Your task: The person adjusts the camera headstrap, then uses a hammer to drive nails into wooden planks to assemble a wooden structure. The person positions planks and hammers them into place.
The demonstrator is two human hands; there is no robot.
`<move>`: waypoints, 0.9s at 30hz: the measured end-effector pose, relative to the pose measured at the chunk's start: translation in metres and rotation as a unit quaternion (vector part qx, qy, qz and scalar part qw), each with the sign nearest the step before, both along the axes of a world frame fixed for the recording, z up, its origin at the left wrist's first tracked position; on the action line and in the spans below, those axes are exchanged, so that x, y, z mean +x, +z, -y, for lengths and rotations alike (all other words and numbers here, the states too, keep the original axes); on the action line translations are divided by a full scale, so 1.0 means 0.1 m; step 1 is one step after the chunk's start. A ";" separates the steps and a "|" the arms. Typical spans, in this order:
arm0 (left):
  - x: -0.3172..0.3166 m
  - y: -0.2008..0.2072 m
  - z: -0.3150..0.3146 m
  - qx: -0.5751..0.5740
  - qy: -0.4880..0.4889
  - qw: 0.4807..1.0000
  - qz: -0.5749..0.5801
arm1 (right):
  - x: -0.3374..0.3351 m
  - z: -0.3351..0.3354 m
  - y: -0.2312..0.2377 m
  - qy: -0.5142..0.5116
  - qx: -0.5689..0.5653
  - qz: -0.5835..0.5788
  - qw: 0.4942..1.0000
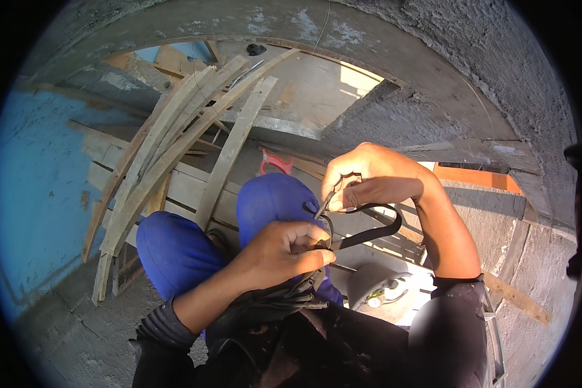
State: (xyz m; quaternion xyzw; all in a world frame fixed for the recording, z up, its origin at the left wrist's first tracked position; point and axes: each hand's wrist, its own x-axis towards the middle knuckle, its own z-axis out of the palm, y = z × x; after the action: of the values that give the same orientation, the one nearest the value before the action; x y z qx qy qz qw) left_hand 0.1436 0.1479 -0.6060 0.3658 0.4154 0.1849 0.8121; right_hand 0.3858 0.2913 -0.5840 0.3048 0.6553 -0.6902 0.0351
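Note:
A flat black strap (372, 235), perhaps rubber, runs between my two hands and bows out in a loop to the right. My left hand (284, 252) is closed, pinching one part of it between thumb and fingers above my lap. Slightly higher and to the right, my right hand (370, 180) pinches another part, with its fingers curled. A short stretch of dark strip also spans the gap between the hands; its exact path is hard to make out. Several more dark strips (299, 299) lie bunched at my waist, below my left hand.
Long wooden boards (168, 152) lean in a pile at the left, beside a blue wall (39, 187). A red handle (275, 161) shows beyond my knee. Near my right elbow sits a grey rounded container (370, 283). A rough concrete beam (271, 24) arches across the far side.

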 end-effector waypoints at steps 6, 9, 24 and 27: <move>-0.08 -0.06 -0.03 -0.025 0.016 0.998 0.050 | 0.21 -0.04 -0.06 -0.046 0.160 -0.036 0.985; -0.14 -0.05 -0.08 -0.001 0.006 0.999 0.048 | 0.43 -0.03 -0.14 -0.098 0.159 -0.041 0.982; -0.13 -0.19 -0.10 -0.018 -0.002 0.997 0.079 | 0.45 0.28 0.01 -0.116 0.276 -0.081 0.951; 0.02 -0.24 -0.24 0.025 0.044 0.993 0.107 | 0.34 0.23 0.03 -0.105 0.308 -0.106 0.940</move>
State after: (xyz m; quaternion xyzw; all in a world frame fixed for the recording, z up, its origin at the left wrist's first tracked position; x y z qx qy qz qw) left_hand 0.1454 0.1720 -0.6301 0.3456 0.3366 0.2687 0.8337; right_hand 0.4202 0.2681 -0.5808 0.2933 0.7999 -0.4829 -0.2026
